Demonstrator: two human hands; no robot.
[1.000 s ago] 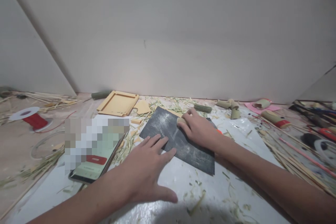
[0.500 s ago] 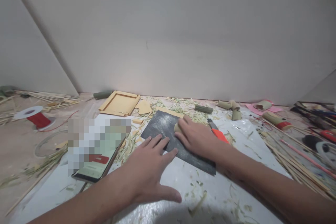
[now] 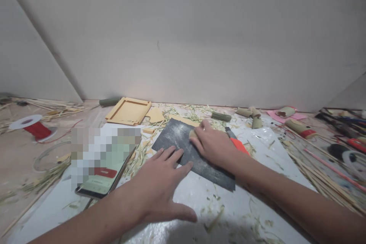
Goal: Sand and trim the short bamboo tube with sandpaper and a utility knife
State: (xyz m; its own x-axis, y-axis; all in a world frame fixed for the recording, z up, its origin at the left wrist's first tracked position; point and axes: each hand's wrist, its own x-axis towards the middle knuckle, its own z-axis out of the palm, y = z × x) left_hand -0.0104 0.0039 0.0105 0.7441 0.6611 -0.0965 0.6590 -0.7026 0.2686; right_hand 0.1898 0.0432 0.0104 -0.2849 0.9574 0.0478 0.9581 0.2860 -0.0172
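A dark sheet of sandpaper (image 3: 177, 137) lies on the white work surface (image 3: 237, 206), dusted with pale powder. My left hand (image 3: 160, 187) rests flat with fingers spread, its fingertips pressing the sheet's near edge. My right hand (image 3: 213, 145) is curled over a small pale bamboo piece (image 3: 192, 133), pressing it onto the sandpaper. An orange-handled utility knife (image 3: 236, 141) lies just right of my right hand.
A phone (image 3: 101, 177) lies to the left, a shallow wooden tray (image 3: 128, 111) beyond it. A red wire spool (image 3: 33, 127) sits far left. Short bamboo tubes (image 3: 251, 116), shavings and thin sticks (image 3: 320, 179) are scattered at the right. A wall stands close behind.
My right hand has slid the bamboo piece a short way left over the sandpaper, uncovering the orange knife. My left hand has stayed put.
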